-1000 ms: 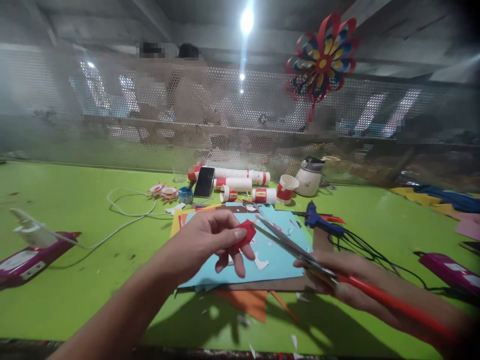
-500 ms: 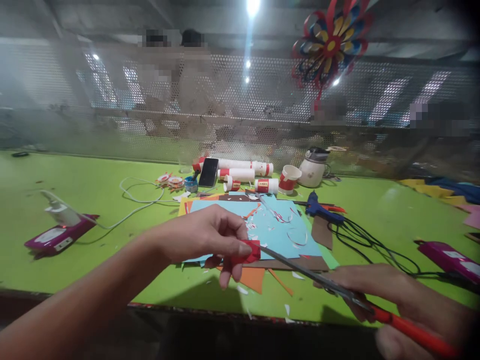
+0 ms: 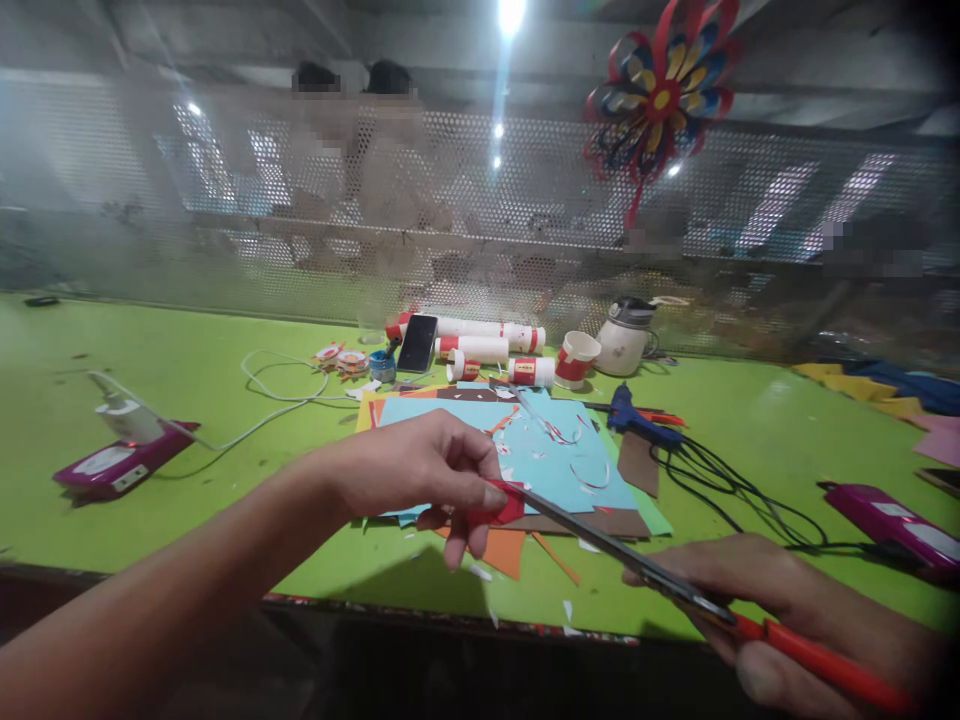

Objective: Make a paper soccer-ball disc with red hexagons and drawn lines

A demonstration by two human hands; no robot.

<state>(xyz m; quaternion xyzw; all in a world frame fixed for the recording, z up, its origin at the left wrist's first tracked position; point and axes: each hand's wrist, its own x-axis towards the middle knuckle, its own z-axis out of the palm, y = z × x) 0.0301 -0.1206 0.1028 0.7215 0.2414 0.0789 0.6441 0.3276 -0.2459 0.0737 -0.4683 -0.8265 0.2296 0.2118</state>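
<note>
Red scrap (image 3: 511, 504) sits near the frame's centre, where I see the left hand (image 3: 439, 470) pinching it, while the right hand (image 3: 772, 580), lower right, grips red-handled scissors (image 3: 630, 554), their tip at the scrap's right edge, with pale-blue sheets (image 3: 551, 465) just beyond on the green worktop (image 3: 750, 410).

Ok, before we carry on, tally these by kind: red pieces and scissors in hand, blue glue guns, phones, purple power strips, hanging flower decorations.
Red piece in hand: 1
Scissors in hand: 1
Blue glue gun: 1
Phone: 1
Purple power strips: 2 (one at left, one at right)
Hanging flower decoration: 1
Total: 7
</note>
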